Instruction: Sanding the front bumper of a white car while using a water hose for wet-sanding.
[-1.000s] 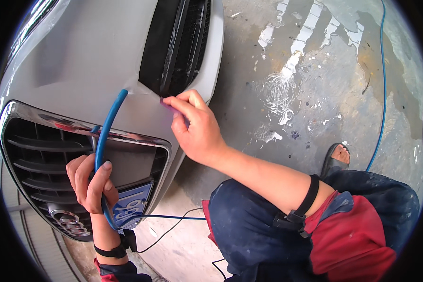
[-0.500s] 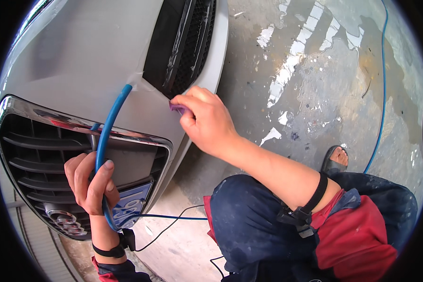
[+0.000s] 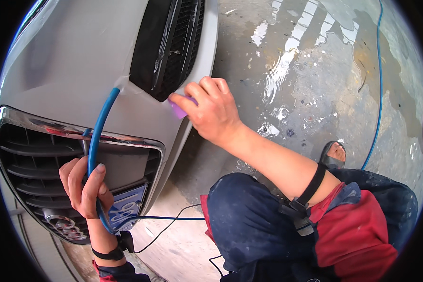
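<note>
My left hand (image 3: 83,185) is wrapped round a blue hose (image 3: 99,123) in front of the car's grille (image 3: 42,171). The hose bends upward, and clear water runs from its end onto the silver-white bumper (image 3: 87,56). At the lower corner of the black side vent (image 3: 167,61), my right hand (image 3: 214,110) presses a piece of purple sandpaper (image 3: 178,111) against the bumper's edge. Its thumb side and fingertips lie over the sheet, so part of it is hidden.
A blue licence plate (image 3: 127,204) is below the grille's grey panel. More blue hose (image 3: 379,94) trails over the wet concrete floor (image 3: 310,80) at right. A thin black cable (image 3: 167,230) runs from my left wrist strap. My sandalled foot (image 3: 336,152) stands at right.
The car sits slightly further left in the picture. My right hand has turned, its fingers are more raised, and more of the purple sandpaper shows. My left hand keeps its hold on the hose.
</note>
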Demonstrator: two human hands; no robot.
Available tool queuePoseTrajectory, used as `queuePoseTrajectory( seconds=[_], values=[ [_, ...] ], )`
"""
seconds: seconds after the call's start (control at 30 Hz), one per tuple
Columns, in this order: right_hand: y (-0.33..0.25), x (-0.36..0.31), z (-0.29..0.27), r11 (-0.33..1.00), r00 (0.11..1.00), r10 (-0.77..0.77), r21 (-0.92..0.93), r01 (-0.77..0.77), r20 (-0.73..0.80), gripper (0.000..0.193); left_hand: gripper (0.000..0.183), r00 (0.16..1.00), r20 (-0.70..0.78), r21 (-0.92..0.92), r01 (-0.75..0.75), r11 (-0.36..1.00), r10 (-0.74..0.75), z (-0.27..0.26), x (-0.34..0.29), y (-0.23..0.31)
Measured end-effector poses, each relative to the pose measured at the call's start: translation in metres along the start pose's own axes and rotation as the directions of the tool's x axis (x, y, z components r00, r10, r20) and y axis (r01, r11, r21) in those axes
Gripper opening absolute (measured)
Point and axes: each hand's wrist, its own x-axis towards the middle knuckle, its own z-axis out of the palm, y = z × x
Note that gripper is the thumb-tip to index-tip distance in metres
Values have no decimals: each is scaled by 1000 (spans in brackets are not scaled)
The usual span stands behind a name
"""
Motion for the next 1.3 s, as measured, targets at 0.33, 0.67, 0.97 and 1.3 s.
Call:
queuePoseTrajectory(
  seconds=[0.33, 0.67, 0.97, 1.3],
  values=[
    [-19, -9, 8, 997, 997, 58, 51, -56, -44, 38, 27, 1000, -3, -9, -9, 1000, 9, 1, 3, 0],
    [-7, -8, 10, 927, 956, 294, 247, -283, -8, 37, 28, 1000, -17, -7, 17, 1000, -17, 2, 4, 2],
    [-1, 9, 10, 915, 994, 102, 396, -80, -33, 27, 28, 1000, -21, -8, 17, 1000, -17, 1, 6, 3],
    [10, 9, 9, 944, 1000, -22, 329, 18, 9, 35, 32, 999, -13, 13, 32, 999, -32, 0, 5, 4]
  ],
)
